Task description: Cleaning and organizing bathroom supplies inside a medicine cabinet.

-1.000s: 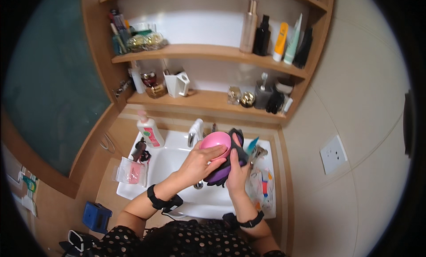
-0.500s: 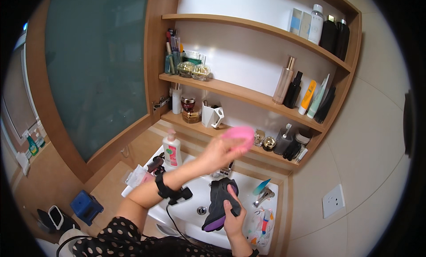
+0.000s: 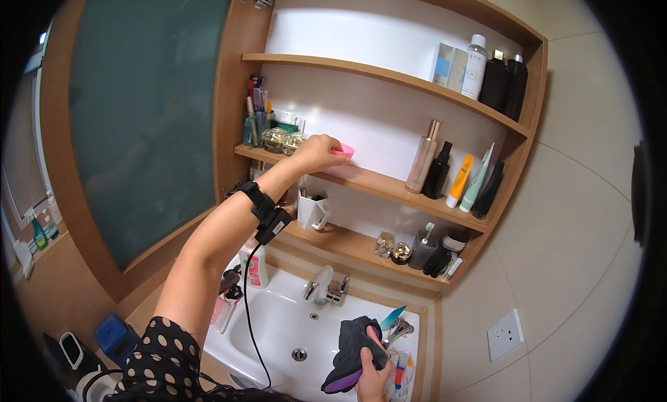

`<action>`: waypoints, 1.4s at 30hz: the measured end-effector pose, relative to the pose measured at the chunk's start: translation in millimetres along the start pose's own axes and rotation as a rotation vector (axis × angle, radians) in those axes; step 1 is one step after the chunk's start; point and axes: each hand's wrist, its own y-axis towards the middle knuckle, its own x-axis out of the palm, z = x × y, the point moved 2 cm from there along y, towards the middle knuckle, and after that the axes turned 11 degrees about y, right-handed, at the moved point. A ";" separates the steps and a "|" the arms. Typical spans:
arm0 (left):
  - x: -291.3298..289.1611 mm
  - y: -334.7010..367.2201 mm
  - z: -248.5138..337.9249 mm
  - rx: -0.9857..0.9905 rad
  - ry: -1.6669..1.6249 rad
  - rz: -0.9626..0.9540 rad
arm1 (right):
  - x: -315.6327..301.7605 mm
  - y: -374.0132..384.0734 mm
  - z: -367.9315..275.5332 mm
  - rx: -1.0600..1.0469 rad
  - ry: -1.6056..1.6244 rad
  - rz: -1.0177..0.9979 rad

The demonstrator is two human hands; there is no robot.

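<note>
My left hand (image 3: 319,153) reaches up to the middle shelf (image 3: 379,181) of the wall cabinet, its fingers closed on a small pink round thing (image 3: 347,153), perhaps a cup or dish. Much of that pink thing is hidden behind the fingers, and I cannot tell whether it touches the shelf. Beside this hand stand round glass perfume bottles (image 3: 275,141). Lower down, my right hand (image 3: 374,375) grips a crumpled dark grey cloth (image 3: 353,350) with a purple side, held over the right part of the white washbasin (image 3: 267,319).
An open cabinet door (image 3: 149,124) stands at the left. Bottles and tubes (image 3: 458,181) fill the shelf's right end; a white holder (image 3: 313,211) stands on the bottom shelf. The tap (image 3: 333,294) and a soap bottle (image 3: 256,269) are at the basin's back. A black cable (image 3: 249,319) hangs from my left wrist.
My left hand has carried the pink thing up and leftward, from the bottom shelf's height to the middle shelf. My right hand still holds the cloth. The view has tilted upward.
</note>
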 end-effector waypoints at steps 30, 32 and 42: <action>-13.2 -2.5 55.5 0.158 0.031 0.527 | -32.4 5.5 -5.7 0.067 -0.140 0.124; -36.2 7.2 93.9 0.309 -0.082 0.693 | -38.7 4.1 -16.7 0.028 -0.156 0.131; -84.6 138.1 196.0 0.235 0.024 0.775 | -97.8 8.8 -20.2 -0.062 -0.089 0.257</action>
